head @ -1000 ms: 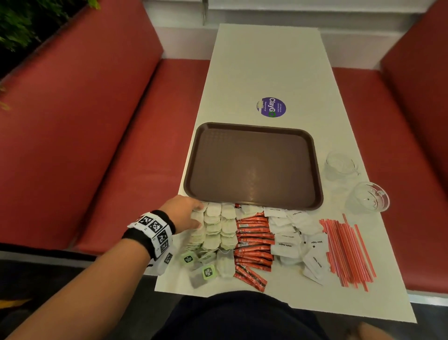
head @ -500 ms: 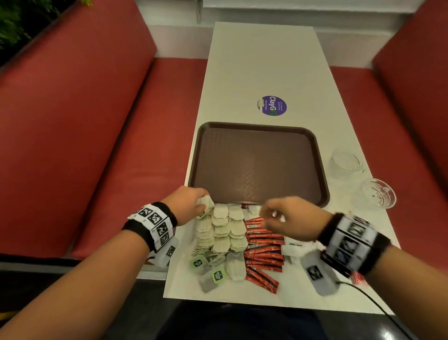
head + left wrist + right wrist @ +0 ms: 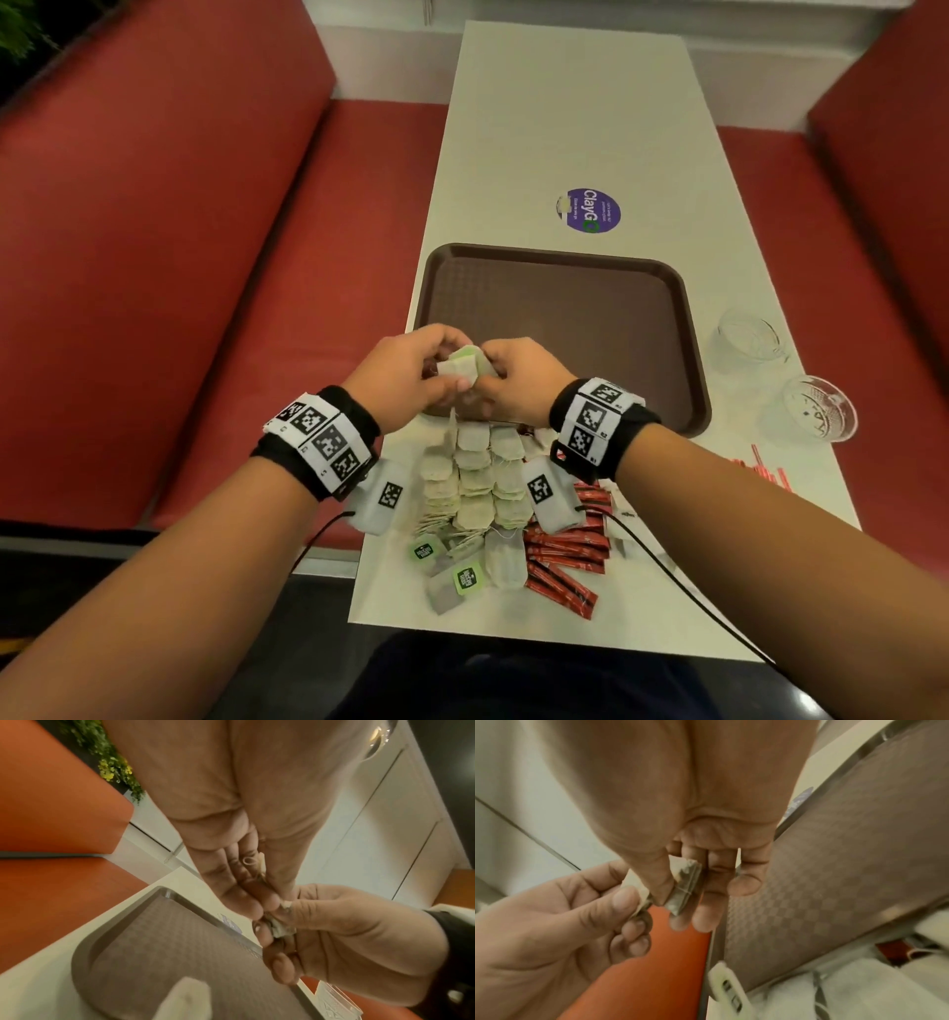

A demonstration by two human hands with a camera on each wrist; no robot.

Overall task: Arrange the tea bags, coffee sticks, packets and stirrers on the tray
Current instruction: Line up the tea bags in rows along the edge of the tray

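Both hands meet above the near left corner of the brown tray (image 3: 565, 329), lifted clear of the table. The left hand (image 3: 405, 375) pinches a small stack of tea bags (image 3: 464, 367) between thumb and curled fingers; the right hand (image 3: 518, 383) grips the same stack from the other side. In the right wrist view the right thumb presses a folded bundle of bags (image 3: 684, 884) against the fingers (image 3: 707, 902), and the left thumb and forefinger nip a second piece just beside it. Whether the 2 hands share 1 stack or each hold part of it is hard to say from these angles.

The tray holds none of the supplies in the head view; the pale blurred shape low in the left wrist view may only be in front of it. The tray lies flat on the white table (image 3: 575, 118).

Near edge of the table, below the wrists: rows of tea bags (image 3: 482, 483) overlapping in columns, with 2 green tags (image 3: 470, 578) at the front. Red coffee sticks (image 3: 565, 560) lie just right of them, partly under the right wrist band. White packets are mostly hidden by the right forearm. A few red stirrers (image 3: 765, 465) show past that arm.

2 clear glass cups (image 3: 816, 408) stand right of the tray. A purple round sticker (image 3: 588, 210) sits on the table beyond the tray. Red bench seats (image 3: 205, 257) run along both sides.
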